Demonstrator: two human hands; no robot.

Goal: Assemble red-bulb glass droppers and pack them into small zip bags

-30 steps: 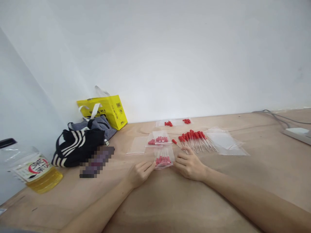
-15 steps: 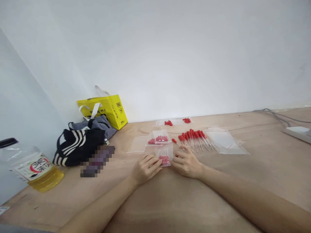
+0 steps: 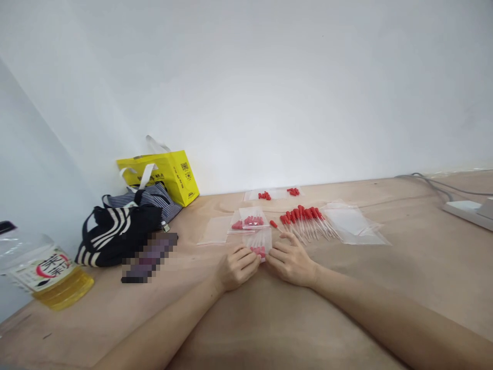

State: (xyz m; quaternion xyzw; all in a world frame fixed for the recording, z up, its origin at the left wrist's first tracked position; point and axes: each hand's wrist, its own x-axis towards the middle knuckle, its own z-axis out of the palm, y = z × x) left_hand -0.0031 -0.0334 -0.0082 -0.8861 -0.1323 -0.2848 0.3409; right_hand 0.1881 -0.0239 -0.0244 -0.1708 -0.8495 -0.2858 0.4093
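Observation:
A small clear zip bag [image 3: 262, 235] of red-bulbed droppers lies on the table in front of me, its bulbs toward me. My left hand [image 3: 239, 267] has its fingers closed on the bag's near left corner. At the near right corner, my right hand [image 3: 291, 262] pinches the same edge, its index finger raised a little. The fingertips hide part of that edge. Just beyond lie more filled bags [image 3: 254, 218], overlapping. A loose dropper [image 3: 273, 224] rests beside a fanned pile of droppers [image 3: 308, 222], red bulbs pointing away from me.
Flat empty zip bags [image 3: 354, 223] lie right of the pile, and another clear bag [image 3: 213, 230] lies left. Red bulbs [image 3: 264, 196] sit on plastic near the wall. An oil bottle [image 3: 57, 277], a black bag [image 3: 119, 231] and a yellow bag [image 3: 173, 177] stand left; a power strip [image 3: 468, 211] lies right.
My right hand has come left to the bag's near edge, and both hands' fingertips are now closer together. The whole view has shifted slightly.

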